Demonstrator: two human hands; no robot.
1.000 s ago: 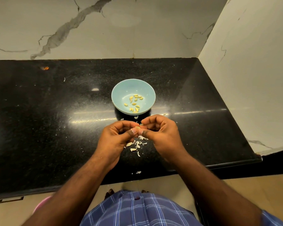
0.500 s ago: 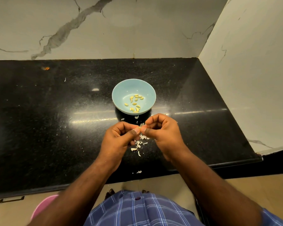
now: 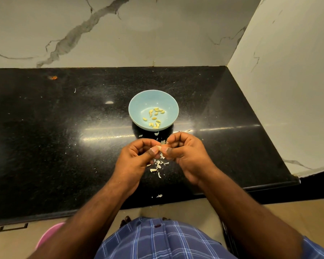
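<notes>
1. Pinching a small pale seed point(image 3: 159, 147) with left hand point(image 3: 137, 157) and right hand point(image 3: 187, 156) at once, thumb against thumb.
2. On the left hand: curled fingers, with thumb and forefinger clamped on the seed from the left side.
3. On the right hand: the same shape, curled fingers with thumb and forefinger clamped on the seed from the right side.
4. Holding the seed in the air above the counter point(image 3: 64, 146), just in front of the bowl point(image 3: 144, 103), touching neither.
5. In the bowl, pale blue and round: a loose scatter of yellow kernels point(image 3: 154, 118), mostly on the near part of the bottom.
6. Directly under the hands, on the counter: a little heap of white husks point(image 3: 157, 166). A few more bits between hands and bowl, and one alone near the front edge.
7. Behind the counter and at its right end: a marble wall point(image 3: 157, 34) with grey veins.
8. Low in the view: a blue checked shirt point(image 3: 157, 240). At lower left, something pink point(image 3: 49, 234) half hidden by the left forearm. Cannot tell what.
</notes>
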